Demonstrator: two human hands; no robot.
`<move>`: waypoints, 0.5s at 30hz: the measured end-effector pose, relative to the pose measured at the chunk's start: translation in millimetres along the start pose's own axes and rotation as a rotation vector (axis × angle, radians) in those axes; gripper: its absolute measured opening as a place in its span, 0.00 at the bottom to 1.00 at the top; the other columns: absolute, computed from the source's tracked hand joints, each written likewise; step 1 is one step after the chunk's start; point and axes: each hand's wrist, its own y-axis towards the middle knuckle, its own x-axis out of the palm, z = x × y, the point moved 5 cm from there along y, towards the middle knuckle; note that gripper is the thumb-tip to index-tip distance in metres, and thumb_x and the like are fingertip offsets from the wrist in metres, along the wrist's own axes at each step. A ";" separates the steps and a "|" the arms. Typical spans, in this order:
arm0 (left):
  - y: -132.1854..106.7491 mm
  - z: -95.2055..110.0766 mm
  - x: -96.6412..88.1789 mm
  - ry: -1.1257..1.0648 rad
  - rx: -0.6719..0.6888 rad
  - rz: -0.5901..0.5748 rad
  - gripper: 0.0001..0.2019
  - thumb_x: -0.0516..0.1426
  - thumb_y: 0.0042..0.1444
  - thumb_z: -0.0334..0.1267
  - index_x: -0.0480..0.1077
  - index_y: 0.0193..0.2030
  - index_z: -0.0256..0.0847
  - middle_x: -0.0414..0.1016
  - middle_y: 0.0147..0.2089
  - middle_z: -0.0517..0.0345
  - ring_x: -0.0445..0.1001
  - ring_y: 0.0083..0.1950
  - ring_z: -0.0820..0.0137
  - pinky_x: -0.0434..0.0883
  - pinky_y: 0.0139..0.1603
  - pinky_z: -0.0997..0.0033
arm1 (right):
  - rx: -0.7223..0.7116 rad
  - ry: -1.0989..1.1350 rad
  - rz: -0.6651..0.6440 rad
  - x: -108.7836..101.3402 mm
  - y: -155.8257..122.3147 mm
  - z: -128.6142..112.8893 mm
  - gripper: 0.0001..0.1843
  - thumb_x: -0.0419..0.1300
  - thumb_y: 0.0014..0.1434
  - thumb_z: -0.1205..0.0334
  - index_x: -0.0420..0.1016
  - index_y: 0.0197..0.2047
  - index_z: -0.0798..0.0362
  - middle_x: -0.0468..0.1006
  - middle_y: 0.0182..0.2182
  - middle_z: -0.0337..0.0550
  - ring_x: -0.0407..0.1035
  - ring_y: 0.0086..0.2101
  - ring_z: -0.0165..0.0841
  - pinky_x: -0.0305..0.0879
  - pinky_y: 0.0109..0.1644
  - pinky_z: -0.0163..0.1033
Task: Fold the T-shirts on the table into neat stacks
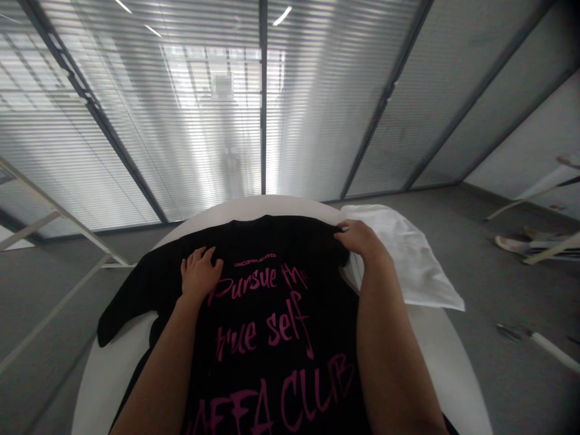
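The black shirt [267,320] lies spread face-up on the round white desk [446,350], directly beneath both hands. Its long axis runs from the collar edge, at the far side of the desk, toward the wearer. The governing relation is lateral: the left hand [202,272] rests inboard on the upper body, while the right hand [365,238] is at the outer right edge, near the shoulder.

Left grip: wide, fingers spread flat on the fabric. Right grip: narrow, thumb and fingertips closed on the shirt edge (the view is dim here, so the amount of cloth pinched cannot be confirmed).

Material: matte, soft knit-like fabric, with pink brush-style lettering [265,329] upright to the wearer. The left sleeve [122,308] extends outward and tapers to a rounded end near the desk edge. A white cloth [408,254], thin and lightly creased, lies beside the shirt on the right; one corner projects past the desk rim.
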 end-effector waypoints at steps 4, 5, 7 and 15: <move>0.2 -0.2 0.1 0.006 0.006 0.005 0.26 0.48 0.59 0.47 0.66 0.63 0.46 0.63 0.66 0.49 0.59 0.67 0.54 0.51 0.68 0.44 | -0.054 0.132 0.233 -20.0 -2.8 -14.3 0.19 0.56 0.55 0.60 0.78 0.48 0.54 0.81 0.41 0.50 0.74 0.44 0.43 0.66 0.50 0.43; 0.3 -0.2 0.3 0.008 0.008 0.004 0.26 0.48 0.59 0.47 0.66 0.63 0.45 0.63 0.66 0.49 0.59 0.67 0.54 0.51 0.68 0.44 | -0.051 0.170 0.320 -25.9 -4.4 -16.5 0.20 0.55 0.56 0.60 0.77 0.49 0.53 0.81 0.41 0.50 0.74 0.43 0.42 0.66 0.50 0.43; 0.4 -0.4 0.8 0.011 0.010 0.004 0.26 0.48 0.60 0.47 0.66 0.63 0.45 0.63 0.66 0.49 0.59 0.67 0.54 0.51 0.68 0.44 | -0.007 0.220 0.479 -35.6 -8.1 -15.3 0.21 0.53 0.57 0.60 0.75 0.52 0.53 0.81 0.41 0.50 0.74 0.42 0.42 0.66 0.49 0.44; -1.3 1.1 -0.3 0.016 0.014 0.021 0.26 0.48 0.60 0.46 0.66 0.63 0.45 0.63 0.66 0.49 0.59 0.67 0.54 0.51 0.68 0.44 | 0.221 0.166 0.193 -38.4 -11.8 28.2 0.18 0.60 0.55 0.54 0.79 0.44 0.55 0.81 0.36 0.51 0.75 0.39 0.43 0.68 0.44 0.43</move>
